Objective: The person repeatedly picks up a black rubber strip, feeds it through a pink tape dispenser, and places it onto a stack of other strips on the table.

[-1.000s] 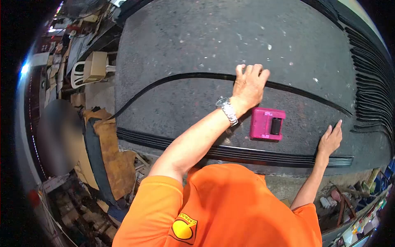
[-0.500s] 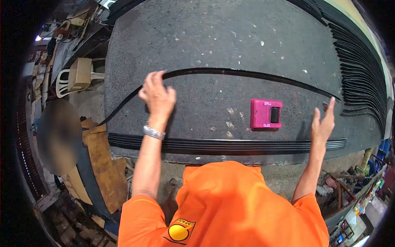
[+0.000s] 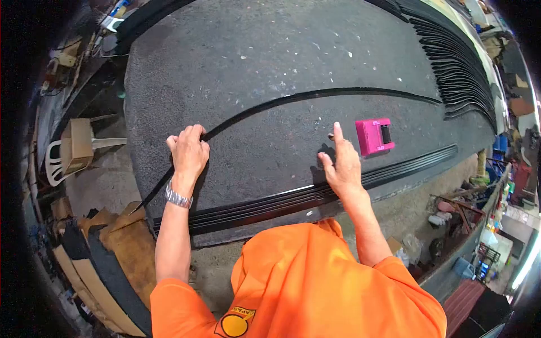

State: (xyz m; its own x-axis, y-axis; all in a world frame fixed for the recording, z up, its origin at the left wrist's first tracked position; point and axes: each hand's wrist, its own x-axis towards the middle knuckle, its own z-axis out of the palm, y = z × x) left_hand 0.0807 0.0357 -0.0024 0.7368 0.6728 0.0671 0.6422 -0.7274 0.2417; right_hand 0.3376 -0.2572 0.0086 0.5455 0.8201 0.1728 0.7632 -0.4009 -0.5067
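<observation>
A long, thin black strip (image 3: 315,94) bows across the dark worktable and runs past its left edge. My left hand (image 3: 189,155), with a metal watch at the wrist, has its fingers closed on this strip near its left part. My right hand (image 3: 342,163) hovers over the table just left of a pink tape dispenser-like box with a black roller (image 3: 374,137). Its index finger points forward and the thumb stands apart, while the other fingers are curled out of sight. A small dark thing pokes out beside the index finger, too small to name.
Several straight black strips (image 3: 270,204) lie side by side along the table's near edge. At the far right, many wavy black strips (image 3: 459,70) are bunched together. A white chair with a cardboard box (image 3: 77,145) stands left, above brown sheet material (image 3: 129,236).
My right hand has moved left, from the strip's right end to beside the pink box. My left hand has come nearer and closed on the strip. The view has turned.
</observation>
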